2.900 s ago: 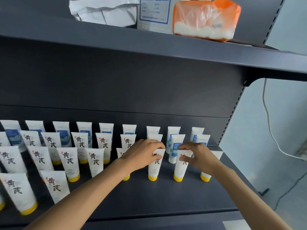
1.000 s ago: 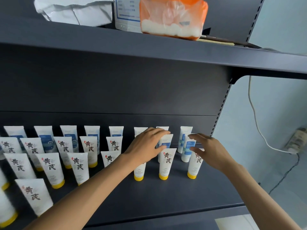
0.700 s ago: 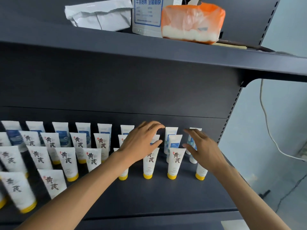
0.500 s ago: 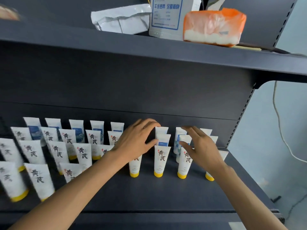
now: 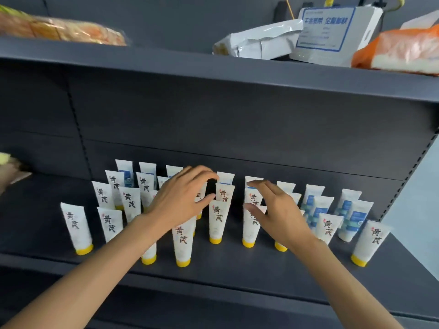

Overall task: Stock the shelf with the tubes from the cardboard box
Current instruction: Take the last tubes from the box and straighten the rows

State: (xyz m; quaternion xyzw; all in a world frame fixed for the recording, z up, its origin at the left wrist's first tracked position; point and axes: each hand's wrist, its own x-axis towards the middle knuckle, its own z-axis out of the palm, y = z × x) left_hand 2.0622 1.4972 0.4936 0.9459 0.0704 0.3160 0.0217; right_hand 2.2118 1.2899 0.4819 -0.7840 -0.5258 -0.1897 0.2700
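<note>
White tubes [image 5: 218,219] (upright), both hands hovering.

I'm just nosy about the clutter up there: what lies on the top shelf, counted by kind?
Plastic-wrapped packs: 2
White crumpled bag: 1
White box with blue print: 1
Total that I can make out: 4

White tubes [image 5: 218,219] with yellow caps stand cap-down in staggered rows on dark grey shelf [image 5: 249,262]. Most show black brush-style characters; several at right rear show blue label panels. Some lean slightly.
</note>
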